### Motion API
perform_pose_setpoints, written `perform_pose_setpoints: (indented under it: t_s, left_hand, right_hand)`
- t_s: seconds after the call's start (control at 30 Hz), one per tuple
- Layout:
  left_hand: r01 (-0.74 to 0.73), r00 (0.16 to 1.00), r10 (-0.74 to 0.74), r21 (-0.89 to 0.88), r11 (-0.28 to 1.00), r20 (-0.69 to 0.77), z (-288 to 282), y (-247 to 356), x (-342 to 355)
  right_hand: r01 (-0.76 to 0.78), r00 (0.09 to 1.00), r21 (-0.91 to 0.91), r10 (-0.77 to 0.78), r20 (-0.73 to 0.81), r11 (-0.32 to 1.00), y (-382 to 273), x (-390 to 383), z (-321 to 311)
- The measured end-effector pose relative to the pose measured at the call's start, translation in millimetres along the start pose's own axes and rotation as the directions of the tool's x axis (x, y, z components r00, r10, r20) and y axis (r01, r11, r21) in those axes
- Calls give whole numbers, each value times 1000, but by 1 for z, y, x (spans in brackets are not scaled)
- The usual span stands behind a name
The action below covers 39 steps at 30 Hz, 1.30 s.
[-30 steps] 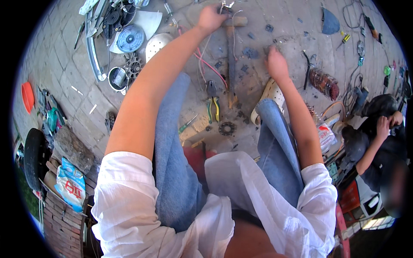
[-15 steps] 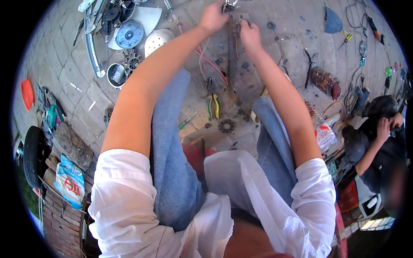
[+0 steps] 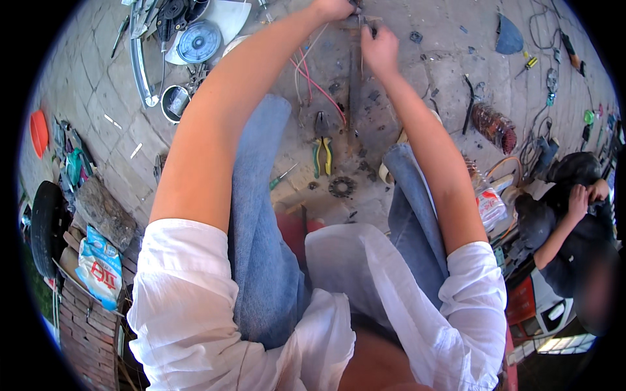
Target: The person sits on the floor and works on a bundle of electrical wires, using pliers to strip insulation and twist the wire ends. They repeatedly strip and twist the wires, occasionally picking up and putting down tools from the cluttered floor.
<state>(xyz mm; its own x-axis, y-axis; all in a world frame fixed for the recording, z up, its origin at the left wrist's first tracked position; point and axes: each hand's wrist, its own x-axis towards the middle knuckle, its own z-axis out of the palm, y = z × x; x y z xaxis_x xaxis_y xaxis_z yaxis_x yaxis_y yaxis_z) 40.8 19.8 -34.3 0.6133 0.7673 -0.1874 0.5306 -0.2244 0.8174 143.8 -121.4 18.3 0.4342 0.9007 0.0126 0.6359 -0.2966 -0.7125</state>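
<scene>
My left hand [image 3: 335,8] is at the top edge of the view, partly cut off. Its fingers are closed round a small dark part that I cannot make out. Just to its right, my right hand [image 3: 380,49] is also closed, thumb upward, with a bit of something dark at its fingertips. A long dark bar-like strip [image 3: 355,85] lies on the ground below and between the hands. Red and pale wires [image 3: 321,91] run beneath my left forearm. Nearer to me lie pliers [image 3: 323,156] with yellow-green handles, a dark toothed ring [image 3: 342,187] and a green-handled screwdriver [image 3: 282,176].
Machine parts, including a blue-grey disc [image 3: 199,42] and a white cup [image 3: 175,103], lie at the far left. A reddish-brown plastic bottle [image 3: 493,127], a yellow screwdriver [image 3: 527,66] and cables are on the right. Another person [image 3: 570,221] sits at the right edge.
My left hand has shifted up toward the view's edge, and the shiny piece at its fingers no longer shows. My right hand stays close by, turned slightly. The whole view has shifted a little.
</scene>
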Motion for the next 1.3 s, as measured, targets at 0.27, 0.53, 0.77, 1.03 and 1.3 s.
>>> perform_pose_setpoints:
  t_s: [0.27, 0.53, 0.77, 1.03, 1.3]
  left_hand:
    - [161, 951, -244, 373, 914, 189, 18, -20, 51]
    - [179, 956, -246, 351, 919, 157, 30, -8, 56]
    - [140, 960, -224, 409, 902, 165, 18, 9, 50]
    - [146, 962, -222, 389, 910, 157, -3, 50, 31]
    - [153, 958, -236, 406, 901, 161, -3, 44, 32]
  right_hand:
    - [32, 996, -48, -28, 85, 998, 4, 9, 0]
    - [215, 977, -170, -210, 49, 962, 1, 7, -10]
    - [180, 981, -271, -152, 121, 946, -23, 7, -21]
    - [166, 961, -282, -92, 260, 945, -10, 17, -23]
    - [187, 952, -311, -94, 291, 932, -10, 21, -22]
